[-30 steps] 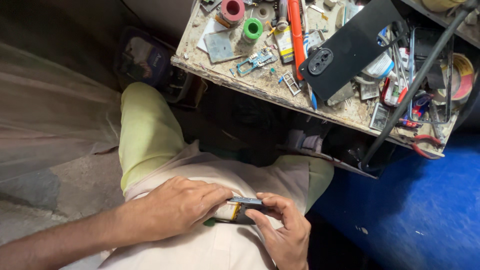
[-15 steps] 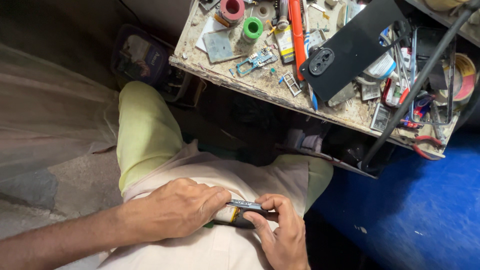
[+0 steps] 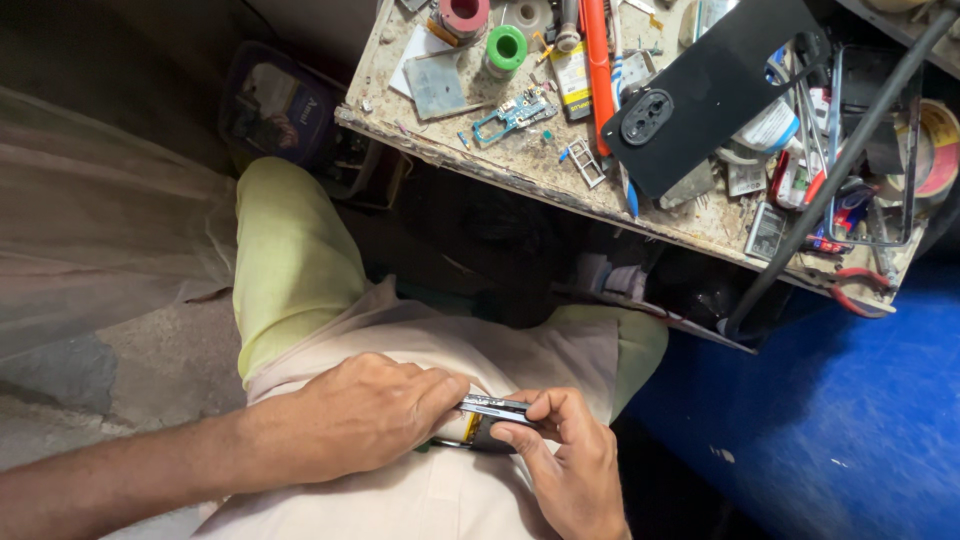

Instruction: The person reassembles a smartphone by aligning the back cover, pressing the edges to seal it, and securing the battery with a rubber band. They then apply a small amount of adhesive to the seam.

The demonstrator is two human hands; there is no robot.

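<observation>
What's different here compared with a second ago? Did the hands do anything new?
Very little. The left hand and right hand have drawn slightly closer on the small dark phone part over the lap, both still gripping it by the fingertips. Nothing was let go or picked up. The cluttered workbench, the black phone back cover and the green tape roll stayed put.

Light is bright on the workbench (image 3: 520, 175) far above the fingers (image 3: 520, 436); deep shadow lies under it. The picture is sharp.
</observation>
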